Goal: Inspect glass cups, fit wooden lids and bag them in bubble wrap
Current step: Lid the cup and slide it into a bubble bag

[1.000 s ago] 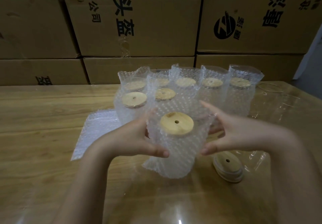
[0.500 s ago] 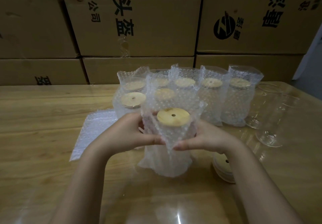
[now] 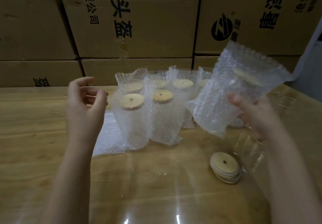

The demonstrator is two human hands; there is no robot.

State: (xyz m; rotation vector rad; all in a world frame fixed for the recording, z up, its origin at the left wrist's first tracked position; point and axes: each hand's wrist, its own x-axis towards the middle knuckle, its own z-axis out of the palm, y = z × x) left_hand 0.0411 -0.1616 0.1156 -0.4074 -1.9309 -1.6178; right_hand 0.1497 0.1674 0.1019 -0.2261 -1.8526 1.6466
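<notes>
My right hand grips a bagged cup in bubble wrap, lifted off the table and tilted to the right, its wooden lid dimly visible inside. My left hand hovers empty at the left with fingers loosely curled, apart from the bagged cup. Several wrapped cups with wooden lids stand in a cluster at mid table. A small stack of wooden lids lies near my right forearm.
Flat bubble wrap bags lie under the left side of the cluster. Bare glass cups stand at the far right, faint and partly hidden. Clear plastic lies by the lids. Stacked cardboard boxes wall the table's far edge.
My right hand has lifted the bagged cup up and to the right, tilting it. My left hand let go of it and drew back to the left.
</notes>
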